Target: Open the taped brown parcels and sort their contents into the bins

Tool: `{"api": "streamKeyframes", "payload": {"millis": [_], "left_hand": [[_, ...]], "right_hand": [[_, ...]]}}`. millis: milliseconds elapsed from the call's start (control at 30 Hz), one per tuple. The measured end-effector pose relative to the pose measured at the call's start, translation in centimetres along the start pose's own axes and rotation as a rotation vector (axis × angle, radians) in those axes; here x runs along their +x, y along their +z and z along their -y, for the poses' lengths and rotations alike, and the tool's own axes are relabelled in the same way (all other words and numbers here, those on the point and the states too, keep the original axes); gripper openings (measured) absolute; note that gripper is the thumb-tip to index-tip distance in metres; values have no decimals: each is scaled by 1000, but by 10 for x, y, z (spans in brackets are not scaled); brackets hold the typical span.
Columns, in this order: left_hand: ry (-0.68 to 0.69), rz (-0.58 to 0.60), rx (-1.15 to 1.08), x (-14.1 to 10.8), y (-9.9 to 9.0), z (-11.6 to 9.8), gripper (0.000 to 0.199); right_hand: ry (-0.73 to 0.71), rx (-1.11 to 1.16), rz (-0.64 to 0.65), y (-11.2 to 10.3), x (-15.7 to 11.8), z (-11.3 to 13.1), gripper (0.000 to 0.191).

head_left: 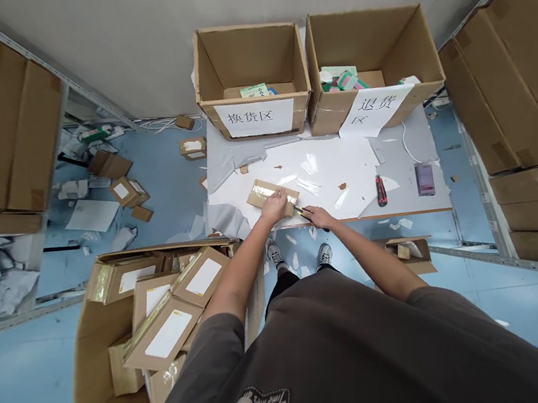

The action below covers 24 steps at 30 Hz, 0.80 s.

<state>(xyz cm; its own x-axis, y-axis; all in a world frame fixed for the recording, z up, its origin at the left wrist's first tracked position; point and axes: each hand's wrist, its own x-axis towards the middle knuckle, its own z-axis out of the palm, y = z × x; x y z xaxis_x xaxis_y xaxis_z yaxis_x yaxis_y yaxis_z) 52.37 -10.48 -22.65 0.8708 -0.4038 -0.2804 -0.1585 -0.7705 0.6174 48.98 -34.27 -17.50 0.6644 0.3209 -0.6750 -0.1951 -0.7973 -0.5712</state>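
A small taped cardboard box lies at the front edge of the white table. My left hand grips its right part, fingers closed over the top. In my right hand is a black and yellow cutter, its tip at the right end of the box. My right fingers are wrapped round the handle. A red and black tool lies further right on the table, with a purple item beyond it.
Two open cartons with paper signs stand at the table's back. A large carton of parcels is at the left. Shelves with boxes flank both sides. Paper and plastic scraps litter the table and floor.
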Motion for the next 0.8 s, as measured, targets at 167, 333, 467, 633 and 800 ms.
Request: {"api": "streamKeyframes", "payload": {"millis": [167,333,467,633,800], "left_hand": [[-46,-61,-29,-3,9,-12,93],[-144,-224,-55,0,14,-29,67],[-170,-220,14,8,-4,-29,51],[-221,-95,234,22,-19,-31,57],[-104,-95,363,18,-12,-28,45]], "right_hand": [[56,73,5,-5,-13,-11,29],[87,187,-137,-24,-16,-29,39],[66,197,-197,-28,-6,-33,45],[-25,33,-285,-20,5,-35,33],[-91,-190,-349,-23,18,-40,34]]}}
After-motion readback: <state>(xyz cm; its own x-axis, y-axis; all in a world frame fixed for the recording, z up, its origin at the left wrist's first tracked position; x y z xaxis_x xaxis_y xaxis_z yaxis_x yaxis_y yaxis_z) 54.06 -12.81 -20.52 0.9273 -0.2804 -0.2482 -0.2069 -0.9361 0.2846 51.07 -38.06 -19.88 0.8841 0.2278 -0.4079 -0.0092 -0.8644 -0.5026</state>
